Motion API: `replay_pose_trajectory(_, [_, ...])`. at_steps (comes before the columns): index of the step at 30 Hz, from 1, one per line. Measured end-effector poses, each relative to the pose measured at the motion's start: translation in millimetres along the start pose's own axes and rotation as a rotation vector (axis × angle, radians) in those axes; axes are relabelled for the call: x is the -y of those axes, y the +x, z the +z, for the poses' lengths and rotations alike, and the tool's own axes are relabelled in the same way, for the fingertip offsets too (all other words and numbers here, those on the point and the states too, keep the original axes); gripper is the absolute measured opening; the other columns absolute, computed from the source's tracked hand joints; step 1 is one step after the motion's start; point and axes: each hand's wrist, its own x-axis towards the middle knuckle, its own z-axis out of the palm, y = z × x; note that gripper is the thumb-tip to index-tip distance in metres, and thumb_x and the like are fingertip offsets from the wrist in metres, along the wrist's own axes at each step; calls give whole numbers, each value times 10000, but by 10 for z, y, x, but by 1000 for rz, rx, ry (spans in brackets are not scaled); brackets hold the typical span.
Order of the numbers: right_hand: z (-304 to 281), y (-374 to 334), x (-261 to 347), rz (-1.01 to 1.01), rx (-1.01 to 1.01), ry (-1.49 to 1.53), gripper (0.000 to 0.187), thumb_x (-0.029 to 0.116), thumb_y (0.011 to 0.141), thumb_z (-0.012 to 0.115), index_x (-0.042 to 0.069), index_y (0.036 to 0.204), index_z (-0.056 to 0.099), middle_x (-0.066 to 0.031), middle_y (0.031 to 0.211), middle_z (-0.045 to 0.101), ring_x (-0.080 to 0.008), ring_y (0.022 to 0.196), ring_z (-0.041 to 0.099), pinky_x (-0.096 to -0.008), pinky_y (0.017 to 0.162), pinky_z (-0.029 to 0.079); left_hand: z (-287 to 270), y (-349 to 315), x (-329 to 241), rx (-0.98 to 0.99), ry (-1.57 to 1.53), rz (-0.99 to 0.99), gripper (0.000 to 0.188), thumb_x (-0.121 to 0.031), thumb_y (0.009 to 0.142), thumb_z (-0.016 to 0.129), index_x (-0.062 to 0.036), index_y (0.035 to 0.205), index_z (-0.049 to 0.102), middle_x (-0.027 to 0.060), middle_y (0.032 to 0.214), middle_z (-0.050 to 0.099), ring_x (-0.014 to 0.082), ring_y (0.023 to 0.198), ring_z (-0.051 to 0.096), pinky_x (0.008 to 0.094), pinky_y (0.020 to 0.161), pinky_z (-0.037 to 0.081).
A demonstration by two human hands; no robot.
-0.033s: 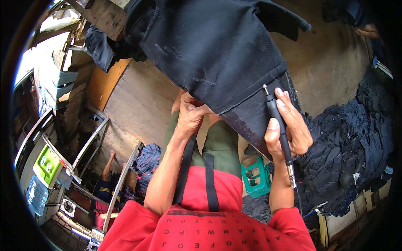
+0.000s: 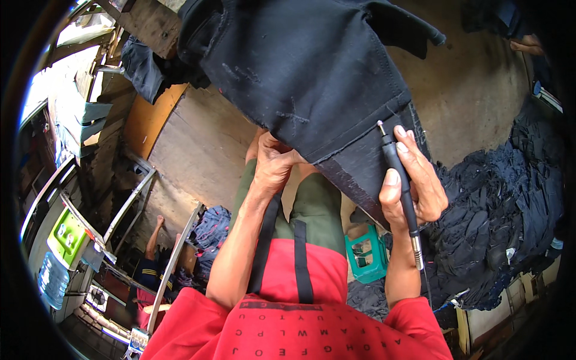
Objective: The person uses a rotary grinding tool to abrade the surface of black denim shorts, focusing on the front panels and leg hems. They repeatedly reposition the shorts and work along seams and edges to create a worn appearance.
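Observation:
A dark denim trouser leg (image 2: 312, 78) is stretched out in front of me, its hem toward my hands. My left hand (image 2: 275, 162) grips the lower edge of the fabric from beneath. My right hand (image 2: 414, 180) holds a slim black pen-shaped rotary tool (image 2: 398, 174) with a cable trailing down from it. The tool's tip touches the hem area of the denim near its right side.
A big heap of dark denim garments (image 2: 504, 222) lies to my right. A small green plastic stool (image 2: 366, 255) stands below my hands. Another person (image 2: 159, 252) sits at lower left near metal frames (image 2: 129, 207). A green machine (image 2: 66, 237) and water jug (image 2: 53, 279) are at far left.

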Motion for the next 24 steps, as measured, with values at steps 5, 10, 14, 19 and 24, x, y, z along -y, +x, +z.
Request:
replay_pose_trajectory(5, [70, 63, -37, 9, -6, -29, 351, 28, 827, 696, -118, 1135, 779, -319, 1113, 797, -444, 1116, 797, -526, 1061, 615, -107, 89, 27, 56, -41, 38, 611, 202, 778, 764, -28, 1344, 741, 80, 1350, 774, 244, 1264, 724, 425, 1138, 539])
replay_pose_trajectory(10, [25, 70, -30, 34, 10, -56, 358, 20, 824, 704, -116, 1147, 774, -315, 1142, 794, -445, 1131, 792, -531, 1062, 613, -86, 78, 31, 4, -8, -3, 609, 206, 769, 757, -18, 1336, 739, 90, 1346, 776, 250, 1264, 726, 431, 1136, 545])
replay_pose_trajectory(14, [34, 70, -35, 62, 1, -66, 358, 16, 819, 708, -114, 1146, 774, -313, 1162, 791, -447, 1146, 786, -533, 1065, 611, -27, 89, -6, -11, 0, -12, 621, 207, 766, 748, -17, 1345, 733, 90, 1346, 775, 256, 1262, 729, 435, 1132, 551])
replay_pose_trajectory(19, [40, 77, -33, 38, -1, -41, 360, 19, 812, 704, -120, 1138, 772, -314, 1141, 795, -446, 1128, 793, -533, 1061, 615, 55, 91, -47, -53, -70, -11, 399, 56, 820, 899, -30, 1198, 805, 65, 1210, 822, 187, 1123, 757, 378, 1071, 575])
replay_pose_trajectory(24, [41, 69, -29, -2, 22, -34, 359, 24, 806, 694, -128, 1121, 774, -311, 1091, 801, -438, 1099, 803, -535, 1050, 625, 65, 109, -57, -47, -80, -7, 391, 62, 828, 888, -31, 1198, 804, 64, 1207, 821, 190, 1117, 759, 377, 1042, 592])
